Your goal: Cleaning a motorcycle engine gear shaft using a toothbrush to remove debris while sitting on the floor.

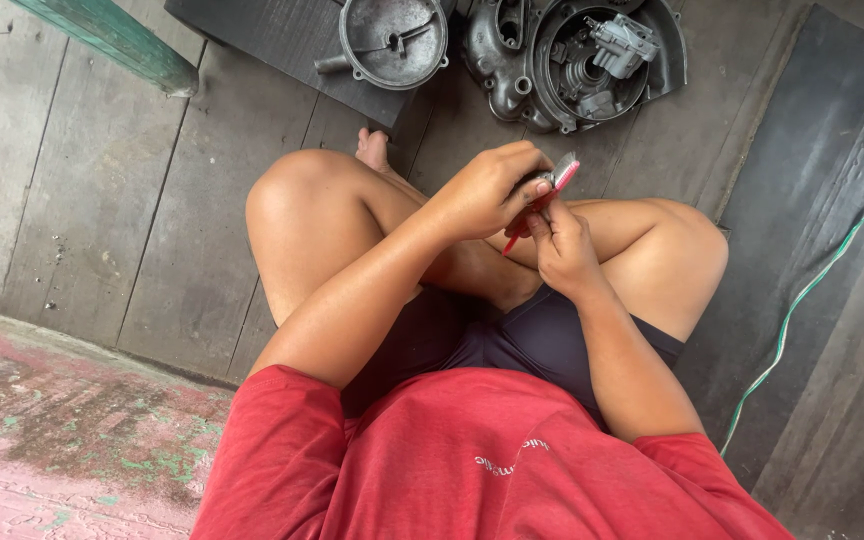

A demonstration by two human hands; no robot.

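While hands (522, 215) grip a red tool (542, 200), grey floorboards (102, 200) lie below.

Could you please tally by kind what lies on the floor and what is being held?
Grey engine casings: 2, round cover, large casing
Red-handled tool: 1, in left hand and right hand
Green cable: 1
Total: 4

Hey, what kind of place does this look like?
Likely an informal engine repair spot on a worn grey plank floor. A dark metal engine casing with exposed gears and a round grey metal cover lie ahead, while both hands work a small red-handled tool.
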